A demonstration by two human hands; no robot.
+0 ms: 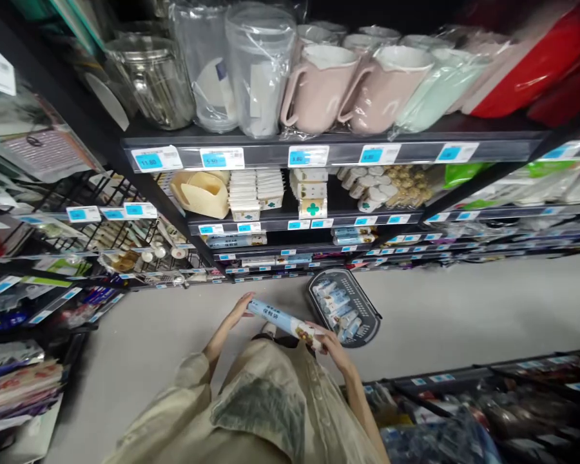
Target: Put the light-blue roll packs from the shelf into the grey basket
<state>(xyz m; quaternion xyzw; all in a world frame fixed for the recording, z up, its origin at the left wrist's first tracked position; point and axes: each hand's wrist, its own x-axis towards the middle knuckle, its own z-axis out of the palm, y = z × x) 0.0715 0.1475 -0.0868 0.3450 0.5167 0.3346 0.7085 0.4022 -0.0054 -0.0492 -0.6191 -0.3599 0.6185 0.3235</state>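
Observation:
A long roll of food storage bags (281, 319) in a light blue and white wrapper is held level in front of my body. My left hand (242, 307) grips its left end, and my right hand (327, 339) is wrapped round the right end, which carries a food picture. To the right on the floor stands a dark grey shopping basket (360, 293), with several similar blue and white rolls (336, 303) lying inside. Part of each hand's fingers is hidden behind the roll.
Ahead, a dark shelf unit (270, 151) carries pink jugs (325, 87), clear plastic jugs (258, 77) and a metal jug (157, 80). More blue rolls (236, 240) lie on a lower shelf. Racks stand left, and a low shelf with packaged goods (512, 399) is behind right.

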